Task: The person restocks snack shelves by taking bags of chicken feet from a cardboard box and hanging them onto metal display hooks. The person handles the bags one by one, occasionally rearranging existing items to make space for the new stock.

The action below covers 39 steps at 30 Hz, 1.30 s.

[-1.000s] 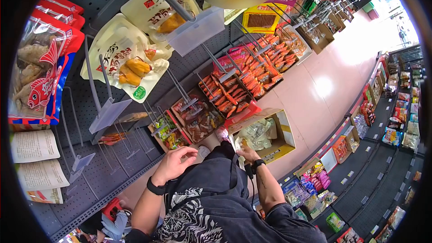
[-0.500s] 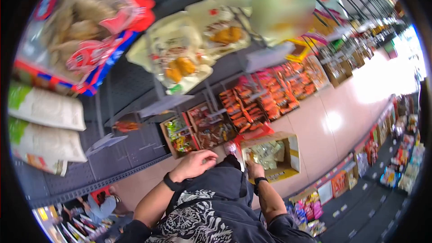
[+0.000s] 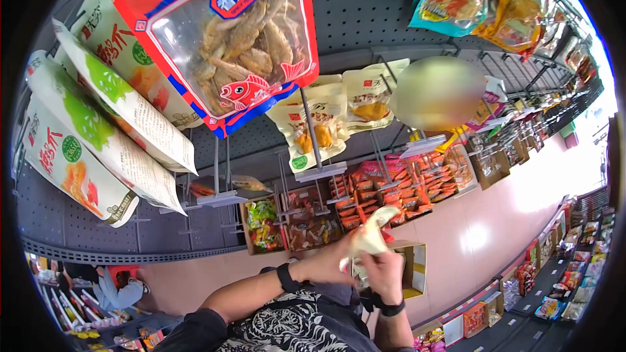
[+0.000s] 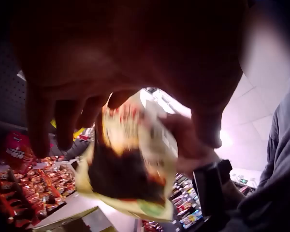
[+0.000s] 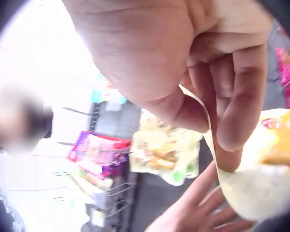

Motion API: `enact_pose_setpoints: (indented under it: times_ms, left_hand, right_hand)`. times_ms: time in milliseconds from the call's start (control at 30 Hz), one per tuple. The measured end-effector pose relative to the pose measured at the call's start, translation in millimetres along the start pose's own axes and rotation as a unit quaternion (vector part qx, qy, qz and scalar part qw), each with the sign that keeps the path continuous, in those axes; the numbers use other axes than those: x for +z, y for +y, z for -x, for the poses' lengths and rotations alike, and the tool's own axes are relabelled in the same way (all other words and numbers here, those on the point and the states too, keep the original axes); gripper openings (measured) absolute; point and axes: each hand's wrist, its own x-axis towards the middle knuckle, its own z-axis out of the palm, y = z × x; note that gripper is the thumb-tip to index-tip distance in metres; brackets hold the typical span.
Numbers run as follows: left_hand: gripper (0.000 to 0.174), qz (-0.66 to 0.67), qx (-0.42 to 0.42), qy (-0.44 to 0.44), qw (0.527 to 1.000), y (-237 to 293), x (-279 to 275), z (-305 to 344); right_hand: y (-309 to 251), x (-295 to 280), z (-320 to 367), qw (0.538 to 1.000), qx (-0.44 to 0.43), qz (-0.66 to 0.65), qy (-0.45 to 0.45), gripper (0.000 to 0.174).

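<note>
A cream snack pouch [image 3: 374, 233] with a picture of orange-brown food is held up in front of the body. My right hand [image 3: 386, 275] pinches it by the edge; the right wrist view shows thumb and fingers [image 5: 232, 106] on either side of the pouch [image 5: 261, 188]. Close beside the pouch is my left hand [image 3: 329, 262], its fingers [image 5: 210, 212] extended and spread. In the left wrist view the pouch [image 4: 128, 154] appears blurred beyond the dark left hand, its fingers hanging down.
Below the hands stands an open carton [image 3: 415, 267] on the tiled floor [image 3: 479, 234]. Boxes of orange-red packets [image 3: 391, 189] line the shelf bottom. Hooks hold similar cream pouches [image 3: 313, 132] and a large red-blue fish bag [image 3: 254, 39]. A crouching person [image 3: 120, 287] is at lower left.
My right hand has come up from the carton with the cream pouch. The left hand has moved right, to the pouch. The head view has swung toward the left-hand shelf.
</note>
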Motion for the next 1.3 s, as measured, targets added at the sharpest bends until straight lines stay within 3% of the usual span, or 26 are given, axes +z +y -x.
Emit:
enact_pose_setpoints:
  times_ms: [33,67,100,133,167,200,233,300,333,367,433,467,500,567,600,767,1300]
  left_hand:
    - [0.074,-0.015,0.037,0.035,0.999,-2.5,-8.9,-7.7]
    - [0.060,0.126,-0.073,0.052,0.988,8.2,-24.2,-3.7]
    - [0.048,0.262,-0.185,0.065,0.945,17.5,-37.0,3.9]
    - [0.048,0.259,-0.183,0.060,0.946,18.3,-41.0,6.1]
    - [0.038,0.244,-0.128,0.104,0.956,17.7,-44.6,7.1]
    - [0.029,0.230,-0.072,0.150,0.959,17.5,-46.9,9.8]
    - [0.029,0.233,-0.071,0.154,0.957,20.3,-48.8,12.6]
    - [0.030,0.241,-0.033,0.171,0.955,27.8,-54.9,12.9]
    - [0.032,0.220,-0.047,0.158,0.962,28.0,-60.0,13.1]
    - [0.032,0.221,-0.047,0.158,0.961,30.2,-56.7,15.7]
    - [0.032,0.228,-0.014,0.163,0.960,42.0,-56.6,9.8]
    - [0.030,0.249,0.007,0.177,0.952,46.0,-56.9,9.1]
    - [0.030,0.241,0.018,0.179,0.954,50.2,-62.7,6.5]
    - [0.028,0.257,0.027,0.272,0.927,59.2,-76.2,2.5]
    - [0.028,0.252,0.034,0.276,0.927,64.2,-82.0,0.3]
    - [0.025,0.242,0.115,0.324,0.907,82.0,-98.9,-17.9]
    - [0.027,0.133,0.087,0.399,0.903,70.7,-91.8,-14.6]
  right_hand:
    - [-27.9,3.5,-7.3,0.994,-0.056,0.082,-0.045,0.031]
    - [-46.0,11.8,-13.8,0.988,-0.132,0.078,-0.034,0.032]
    - [-59.8,16.4,-15.3,0.976,-0.205,0.072,-0.022,0.033]
    - [-74.7,6.4,-8.3,0.963,-0.246,0.106,-0.022,0.040]
    - [-63.9,-6.3,-1.6,0.956,-0.269,0.111,-0.022,0.047]
    - [-42.2,-18.5,-1.9,0.949,-0.301,0.088,0.039,0.048]
    - [-34.2,-22.6,-4.0,0.937,-0.329,0.064,0.097,0.049]
    - [-29.7,-23.6,-9.6,0.968,-0.170,0.082,0.165,0.051]
    - [-24.7,-22.3,-14.1,0.972,-0.160,0.126,0.118,0.056]
    - [-23.6,-18.6,-13.5,0.997,-0.064,0.028,0.026,0.062]
    - [-3.5,1.4,-18.5,0.990,-0.126,-0.054,0.022,0.058]
    - [2.4,6.7,-19.5,0.992,-0.056,-0.116,0.007,0.051]
    - [11.3,10.6,-22.4,0.990,-0.072,-0.125,0.007,0.045]
    - [16.0,21.6,-28.6,0.984,-0.105,-0.138,0.045,0.043]
    - [7.9,25.6,-28.5,0.978,-0.080,-0.185,0.043,0.042]
    - [-4.0,39.6,-54.6,0.976,-0.149,-0.138,0.074,0.041]
    - [8.0,39.1,-60.5,0.979,-0.120,-0.163,0.030,0.049]
